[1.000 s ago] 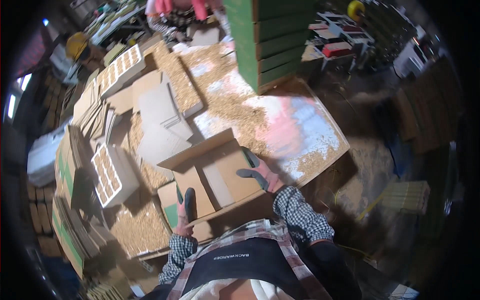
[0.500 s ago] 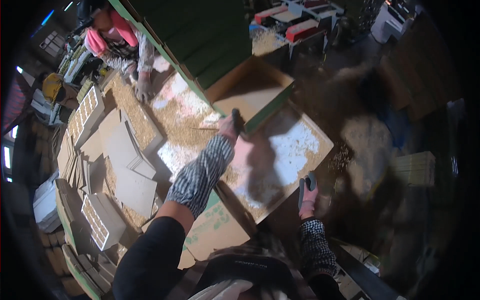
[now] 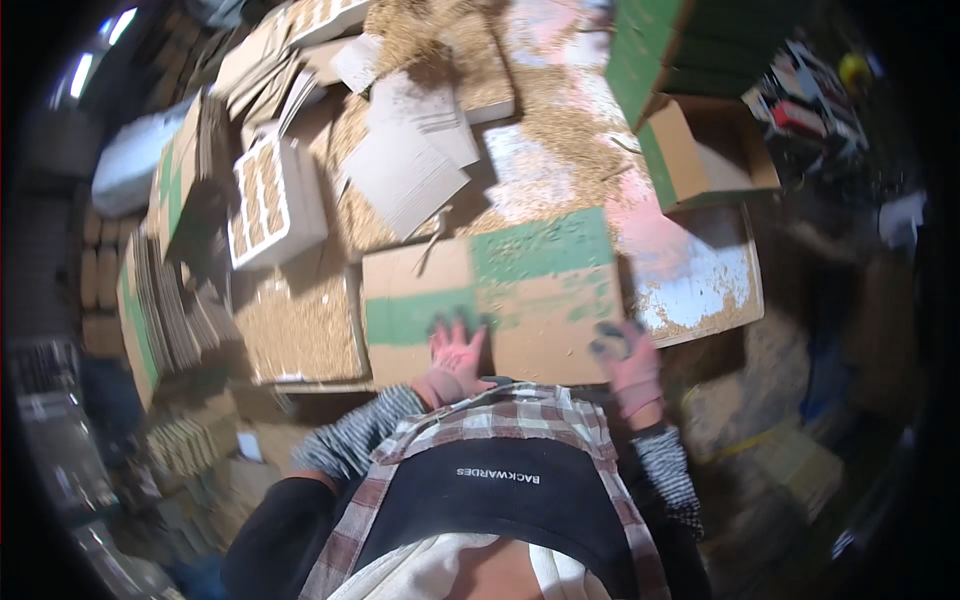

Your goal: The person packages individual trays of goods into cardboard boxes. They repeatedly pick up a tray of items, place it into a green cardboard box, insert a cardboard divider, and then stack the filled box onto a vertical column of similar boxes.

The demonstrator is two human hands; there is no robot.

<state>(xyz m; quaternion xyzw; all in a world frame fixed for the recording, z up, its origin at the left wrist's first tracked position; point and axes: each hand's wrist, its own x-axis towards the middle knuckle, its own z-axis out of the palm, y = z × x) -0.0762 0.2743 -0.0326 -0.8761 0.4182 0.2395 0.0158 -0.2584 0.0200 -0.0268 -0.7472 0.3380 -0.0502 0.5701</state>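
Observation:
A cardboard box (image 3: 545, 345) with green printed patches lies in front of me, its broad face up and loose grains scattered over it. My left hand (image 3: 455, 362), in a pink glove with dark fingertips, rests on its near left part with the fingers spread. At its near right corner is my right hand (image 3: 630, 372), gloved alike, with fingers bent but apart; blur hides whether they touch the edge. Farther right stands an open-sided green and brown box (image 3: 715, 165), beneath a taller green stack (image 3: 700, 45).
Grain covers much of the worktable (image 3: 690, 275). Grey cardboard sheets (image 3: 405, 175) lie beyond the box. To the left are a white gridded tray block (image 3: 280, 205) with brown filling and a stack of folded cartons (image 3: 175, 310). A grain-filled tray (image 3: 300, 325) sits beside the box.
My left hand has left the green box's corner and come back to the near cardboard box. My right hand is now at that box's right corner. The view has turned leftward and down.

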